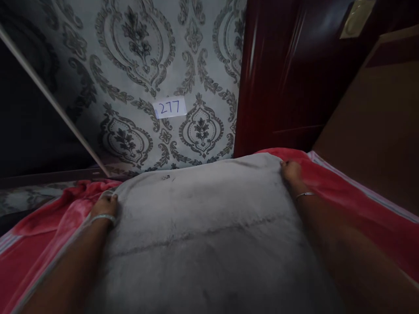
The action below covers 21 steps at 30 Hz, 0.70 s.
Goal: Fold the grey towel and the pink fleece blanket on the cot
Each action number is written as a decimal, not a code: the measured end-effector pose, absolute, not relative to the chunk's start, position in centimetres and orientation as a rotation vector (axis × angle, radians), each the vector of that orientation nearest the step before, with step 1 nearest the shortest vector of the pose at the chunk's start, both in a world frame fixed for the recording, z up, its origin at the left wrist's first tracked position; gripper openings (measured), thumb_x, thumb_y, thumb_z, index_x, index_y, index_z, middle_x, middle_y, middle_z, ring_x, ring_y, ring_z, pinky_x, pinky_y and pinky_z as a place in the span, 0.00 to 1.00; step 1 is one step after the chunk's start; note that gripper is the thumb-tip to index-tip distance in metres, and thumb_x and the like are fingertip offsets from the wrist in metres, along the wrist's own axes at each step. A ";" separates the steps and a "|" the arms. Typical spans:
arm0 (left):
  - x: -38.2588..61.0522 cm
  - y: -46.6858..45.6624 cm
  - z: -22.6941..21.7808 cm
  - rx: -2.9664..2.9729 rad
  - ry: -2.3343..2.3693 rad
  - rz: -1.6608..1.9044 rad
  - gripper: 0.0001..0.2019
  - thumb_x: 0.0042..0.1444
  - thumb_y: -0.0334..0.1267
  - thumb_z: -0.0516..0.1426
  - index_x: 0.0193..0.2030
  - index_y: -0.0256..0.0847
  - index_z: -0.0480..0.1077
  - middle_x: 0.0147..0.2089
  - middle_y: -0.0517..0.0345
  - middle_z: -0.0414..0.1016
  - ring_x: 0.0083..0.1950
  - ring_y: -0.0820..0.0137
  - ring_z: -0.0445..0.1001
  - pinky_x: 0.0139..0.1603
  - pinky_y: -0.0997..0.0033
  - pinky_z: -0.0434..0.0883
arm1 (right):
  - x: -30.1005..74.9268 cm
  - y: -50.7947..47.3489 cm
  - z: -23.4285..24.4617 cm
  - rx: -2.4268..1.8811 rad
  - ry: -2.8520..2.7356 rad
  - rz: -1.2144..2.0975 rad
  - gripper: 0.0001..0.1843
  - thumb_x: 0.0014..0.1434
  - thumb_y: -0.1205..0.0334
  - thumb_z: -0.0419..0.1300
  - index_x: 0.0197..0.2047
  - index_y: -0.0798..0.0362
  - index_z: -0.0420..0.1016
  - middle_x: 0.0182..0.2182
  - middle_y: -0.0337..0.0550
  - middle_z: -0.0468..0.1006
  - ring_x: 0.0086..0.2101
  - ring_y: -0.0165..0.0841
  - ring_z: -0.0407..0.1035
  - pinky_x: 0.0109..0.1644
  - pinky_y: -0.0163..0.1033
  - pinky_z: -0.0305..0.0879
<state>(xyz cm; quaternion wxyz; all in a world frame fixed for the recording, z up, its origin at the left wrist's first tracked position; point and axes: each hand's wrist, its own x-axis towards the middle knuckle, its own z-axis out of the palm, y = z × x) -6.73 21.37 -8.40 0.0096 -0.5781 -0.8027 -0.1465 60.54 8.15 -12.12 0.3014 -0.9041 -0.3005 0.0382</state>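
A grey fuzzy blanket (203, 218) lies spread over a red blanket (353, 196) on a bed. My left hand (104, 204) grips the grey blanket's far left corner, fingers curled over the edge. At the far right corner my right hand (290, 171) has its fingers closed on the same blanket. Each wrist carries a thin bangle. Both arms stretch forward along the blanket's sides.
Patterned grey wallpaper (140, 65) rises behind the bed, with a white paper label (169, 107) reading 277. A dark red door (288, 74) stands at the right, with a brown wooden panel (376, 131) beside it. A dark opening (29, 117) is at the left.
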 end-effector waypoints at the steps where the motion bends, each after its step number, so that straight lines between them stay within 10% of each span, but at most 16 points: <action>1: -6.7 21.5 -8.8 -1.788 -2.526 -0.438 0.19 0.63 0.44 0.49 0.46 0.35 0.76 0.42 0.41 0.82 0.50 0.52 0.79 0.45 0.61 0.75 | 60.6 8.4 -12.3 -2.392 -0.791 0.086 0.22 0.72 0.60 0.50 0.58 0.63 0.76 0.52 0.66 0.77 0.51 0.49 0.72 0.49 0.44 0.66; 21: -6.8 22.2 -12.0 -1.768 -2.460 -0.860 0.22 0.62 0.37 0.52 0.62 0.37 0.68 0.52 0.42 0.79 0.54 0.52 0.78 0.55 0.55 0.73 | 63.4 13.6 -14.3 -2.451 -0.872 -0.025 0.27 0.70 0.58 0.50 0.58 0.71 0.75 0.50 0.74 0.76 0.47 0.47 0.72 0.42 0.46 0.61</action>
